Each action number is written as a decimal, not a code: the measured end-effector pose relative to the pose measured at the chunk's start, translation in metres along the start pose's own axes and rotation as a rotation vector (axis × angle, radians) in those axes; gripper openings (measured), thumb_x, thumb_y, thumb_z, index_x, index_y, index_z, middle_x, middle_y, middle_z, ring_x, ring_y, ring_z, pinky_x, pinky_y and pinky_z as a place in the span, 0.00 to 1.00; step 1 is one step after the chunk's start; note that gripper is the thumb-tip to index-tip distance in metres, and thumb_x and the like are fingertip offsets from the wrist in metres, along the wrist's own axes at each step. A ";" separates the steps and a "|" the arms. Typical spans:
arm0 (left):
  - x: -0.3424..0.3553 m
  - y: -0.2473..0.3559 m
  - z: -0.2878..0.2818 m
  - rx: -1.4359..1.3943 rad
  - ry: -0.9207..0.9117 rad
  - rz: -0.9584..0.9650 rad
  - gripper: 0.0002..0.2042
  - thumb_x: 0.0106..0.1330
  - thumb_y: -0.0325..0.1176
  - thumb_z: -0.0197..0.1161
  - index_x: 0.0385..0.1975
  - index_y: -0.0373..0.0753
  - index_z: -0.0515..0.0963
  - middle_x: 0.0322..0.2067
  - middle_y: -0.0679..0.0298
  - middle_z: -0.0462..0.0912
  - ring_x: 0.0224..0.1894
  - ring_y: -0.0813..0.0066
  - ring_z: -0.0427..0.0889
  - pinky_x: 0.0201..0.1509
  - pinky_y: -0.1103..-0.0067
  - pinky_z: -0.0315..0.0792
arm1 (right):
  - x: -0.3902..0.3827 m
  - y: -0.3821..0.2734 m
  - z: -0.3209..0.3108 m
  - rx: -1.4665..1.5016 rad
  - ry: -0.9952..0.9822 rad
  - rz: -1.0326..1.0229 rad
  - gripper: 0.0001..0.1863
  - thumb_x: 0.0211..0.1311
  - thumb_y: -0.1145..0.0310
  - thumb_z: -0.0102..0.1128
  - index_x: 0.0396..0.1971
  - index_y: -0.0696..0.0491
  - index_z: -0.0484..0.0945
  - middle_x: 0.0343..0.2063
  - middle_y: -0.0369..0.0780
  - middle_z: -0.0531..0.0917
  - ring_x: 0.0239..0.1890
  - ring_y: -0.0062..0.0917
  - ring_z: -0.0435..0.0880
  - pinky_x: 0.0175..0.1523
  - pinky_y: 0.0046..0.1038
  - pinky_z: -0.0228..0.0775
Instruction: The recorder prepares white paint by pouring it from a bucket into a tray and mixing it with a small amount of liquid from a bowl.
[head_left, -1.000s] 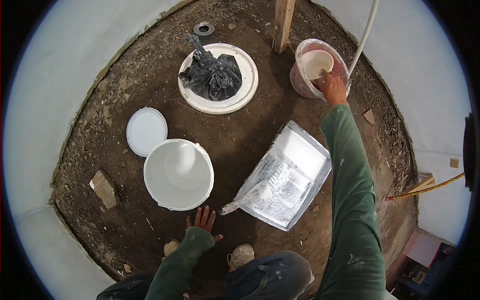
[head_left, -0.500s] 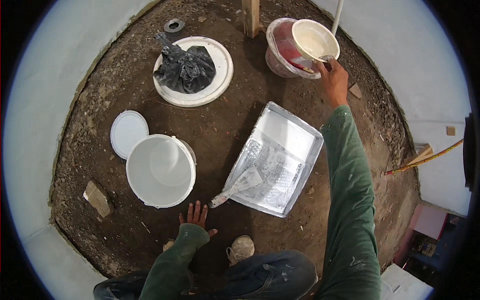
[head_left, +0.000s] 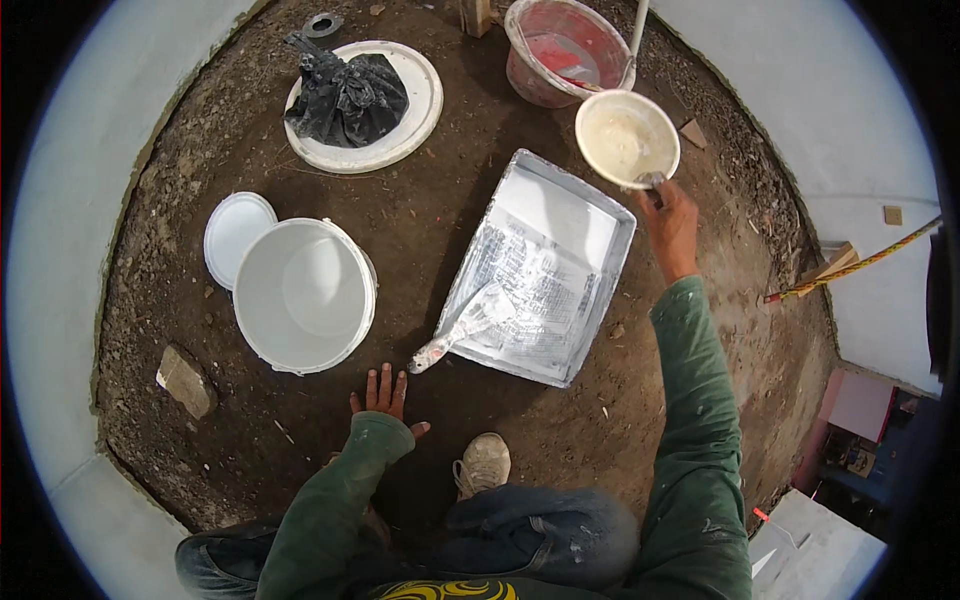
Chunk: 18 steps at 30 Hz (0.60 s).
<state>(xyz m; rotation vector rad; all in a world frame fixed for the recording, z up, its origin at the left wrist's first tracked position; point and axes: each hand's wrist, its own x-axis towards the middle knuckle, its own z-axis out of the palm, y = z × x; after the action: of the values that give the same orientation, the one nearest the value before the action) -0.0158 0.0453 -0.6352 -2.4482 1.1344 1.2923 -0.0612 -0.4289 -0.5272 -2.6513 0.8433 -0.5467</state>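
Ground layout, largest item first. Paint tray point(head_left: 592, 305), metallic-looking, centre: ribbed part nearer the person, smooth part at the far end, white coating throughout. Its far right corner lies just beside the carried bowl; best to keep the bowl's underside clear of that raised edge.

White bucket point(head_left: 262, 295), left of the tray: mouth up, pale inside, well apart from the bowl; no hazard to the carry.

Red-pink tub point(head_left: 520, 50), far side: whitish smears inside. The bowl overlaps its near rim in this view; contact cannot be told. Judgement: clear that lip fully before any swing sideways.

Cream bowl point(head_left: 657, 118): between the tub and the tray's far right corner, mouth toward the camera, off-white residue or liquid within, depth not readable. Treat as spillable: level, slow, no jerk.

Scraper point(head_left: 462, 330): white-smeared, blade in the tray, handle across the tray's left edge. Avoid knocking the handle.

Right hand point(head_left: 675, 232): fingers and thumb closed in a pinch on the bowl's near rim. One-sided hold, so the far side may dip; a firm pinch and a steady wrist should counter this.

Left hand point(head_left: 382, 398): fingers spread, nothing held, just beside the scraper handle; ground contact unclear. Could serve as a second support under the bowl.
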 end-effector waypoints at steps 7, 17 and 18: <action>0.000 0.002 -0.008 -0.001 -0.104 -0.030 0.51 0.54 0.69 0.52 0.70 0.47 0.38 0.71 0.60 0.27 0.73 0.60 0.27 0.67 0.47 0.42 | -0.043 0.005 -0.004 -0.069 -0.026 0.030 0.16 0.52 0.68 0.65 0.41 0.57 0.78 0.35 0.46 0.81 0.36 0.42 0.81 0.40 0.36 0.73; 0.002 0.006 -0.016 -0.009 -0.196 -0.073 0.50 0.55 0.70 0.50 0.70 0.49 0.35 0.71 0.62 0.23 0.72 0.61 0.25 0.68 0.49 0.41 | -0.066 0.013 -0.007 -0.215 0.050 -0.070 0.17 0.53 0.65 0.64 0.42 0.55 0.78 0.35 0.44 0.81 0.35 0.38 0.82 0.37 0.36 0.74; 0.002 0.006 -0.015 -0.008 -0.194 -0.074 0.50 0.55 0.70 0.50 0.70 0.49 0.35 0.71 0.62 0.23 0.72 0.61 0.25 0.68 0.49 0.41 | -0.068 0.013 -0.008 -0.262 0.037 -0.087 0.17 0.53 0.65 0.65 0.42 0.55 0.78 0.34 0.43 0.81 0.34 0.38 0.81 0.35 0.35 0.74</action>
<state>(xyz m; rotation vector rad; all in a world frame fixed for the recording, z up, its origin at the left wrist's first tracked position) -0.0090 0.0334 -0.6258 -2.2861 0.9822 1.4759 -0.1221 -0.3999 -0.5436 -2.9356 0.8662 -0.5411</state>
